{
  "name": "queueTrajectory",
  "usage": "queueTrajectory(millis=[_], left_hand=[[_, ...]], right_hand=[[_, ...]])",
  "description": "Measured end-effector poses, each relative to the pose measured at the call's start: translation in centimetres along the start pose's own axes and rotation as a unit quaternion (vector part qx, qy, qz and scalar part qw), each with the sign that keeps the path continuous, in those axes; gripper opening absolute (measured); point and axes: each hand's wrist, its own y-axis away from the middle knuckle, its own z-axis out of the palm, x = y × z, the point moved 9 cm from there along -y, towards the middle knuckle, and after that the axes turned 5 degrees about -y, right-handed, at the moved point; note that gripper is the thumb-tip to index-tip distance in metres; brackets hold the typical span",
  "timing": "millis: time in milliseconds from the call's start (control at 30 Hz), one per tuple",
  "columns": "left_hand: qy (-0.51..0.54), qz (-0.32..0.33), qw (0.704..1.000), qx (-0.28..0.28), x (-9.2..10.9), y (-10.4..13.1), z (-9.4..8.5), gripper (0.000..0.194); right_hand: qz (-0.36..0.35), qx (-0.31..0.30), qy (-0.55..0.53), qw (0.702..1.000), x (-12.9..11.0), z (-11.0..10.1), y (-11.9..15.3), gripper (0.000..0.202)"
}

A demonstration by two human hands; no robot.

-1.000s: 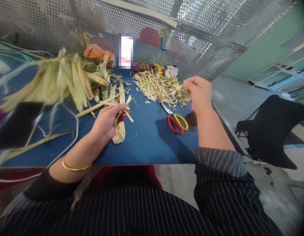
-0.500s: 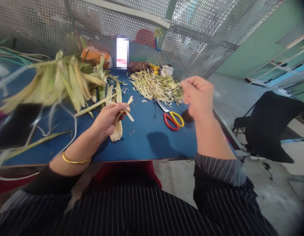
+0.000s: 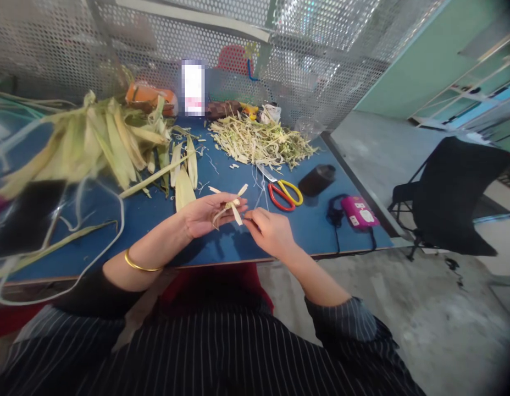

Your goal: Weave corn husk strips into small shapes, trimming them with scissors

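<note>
My left hand [image 3: 209, 213] is turned palm up in front of me, holding a small knotted piece of corn husk [image 3: 232, 204] with pale strip ends sticking out. Close against its fingertips, my right hand [image 3: 271, 231] is closed in a pinch; what it grips is too fine to make out. Thin pale strands [image 3: 262, 193] show just beyond the right hand. Behind the hands lie scissors [image 3: 284, 196] with one red and one yellow handle. Flat husk leaves [image 3: 184, 190] rest beyond my left hand.
A heap of cut husk bits [image 3: 259, 140] lies at the back, with a dark spool [image 3: 316, 180] and a magenta box with a cable [image 3: 359, 212] to the right. Bundled husks [image 3: 90, 143] fill the left. A perforated screen [image 3: 164, 49] bounds the table's far side.
My right hand has come down and left from its raised place to meet my left hand. The left hand has moved right and turned palm up with the husk piece.
</note>
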Motion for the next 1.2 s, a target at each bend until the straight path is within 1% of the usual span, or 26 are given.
queueTrajectory(millis=[100,267,333,367,467,533,600,667,700,733,767,800,867,933,1000,1067,1133,1200], left_hand=[[0.001,0.021,0.999,0.033,0.1,-0.2,-1.1,0.013],[-0.044,0.018,0.999,0.014,-0.5,-0.7,-0.8,0.014],[-0.06,0.034,0.997,0.03,-0.2,-0.7,-1.0,0.013],[-0.066,0.046,0.996,0.05,0.1,-0.6,-1.3,0.012],[-0.072,0.075,0.988,0.118,1.1,-0.1,-2.3,0.009],[-0.075,0.095,0.982,0.142,1.6,0.2,-2.6,0.007],[-0.085,0.121,0.978,0.146,2.1,0.4,-2.5,0.008],[-0.102,0.147,0.973,0.147,2.4,0.5,-2.3,0.01],[-0.11,0.158,0.97,0.147,2.5,0.6,-2.1,0.011],[-0.118,0.168,0.968,0.147,2.6,0.6,-2.0,0.012],[-0.124,0.175,0.966,0.145,2.6,0.6,-1.9,0.013],[-0.129,0.18,0.965,0.143,2.6,0.6,-1.7,0.014],[-0.128,0.181,0.965,0.143,2.5,0.7,-1.7,0.016],[-0.12,0.176,0.966,0.145,2.3,0.7,-1.9,0.016],[-0.111,0.175,0.967,0.147,2.3,0.6,-2.1,0.016],[-0.107,0.175,0.968,0.147,2.4,0.6,-2.4,0.016],[-0.103,0.171,0.969,0.146,2.5,0.6,-2.5,0.015],[-0.097,0.165,0.971,0.143,2.5,0.6,-2.5,0.014]], right_hand=[[0.007,0.002,-0.004,1.0,0.1,0.5,0.8,0.02],[0.011,0.014,-0.029,0.999,-0.7,0.5,1.6,0.02],[0.026,0.014,-0.029,0.999,-0.5,0.1,2.0,0.019],[0.041,0.017,-0.03,0.999,-0.1,-0.2,2.3,0.019],[0.104,0.036,-0.046,0.993,2.3,-1.7,3.5,0.018],[0.161,0.044,-0.026,0.986,4.4,-3.1,4.3,0.019],[0.209,0.068,0.065,0.973,6.3,-5.1,4.7,0.023],[0.217,0.119,0.183,0.951,7.2,-7.6,4.1,0.027],[0.218,0.151,0.217,0.94,7.5,-8.6,3.4,0.029],[0.214,0.167,0.222,0.937,7.9,-9.0,2.5,0.029],[0.207,0.163,0.202,0.943,8.4,-8.8,1.2,0.026],[0.202,0.14,0.17,0.954,9.1,-8.0,-0.4,0.023],[0.208,0.069,0.112,0.969,10.8,-5.3,-3.6,0.021],[0.236,0.022,0.099,0.967,12.6,-2.7,-6.3,0.022],[0.273,0.011,0.134,0.953,14.4,-1.1,-8.3,0.025],[0.291,0.008,0.166,0.942,15.7,0.1,-9.6,0.027],[0.282,0.011,0.19,0.94,16.1,0.8,-10.5,0.025],[0.253,0.018,0.204,0.946,15.7,1.2,-10.9,0.021]])
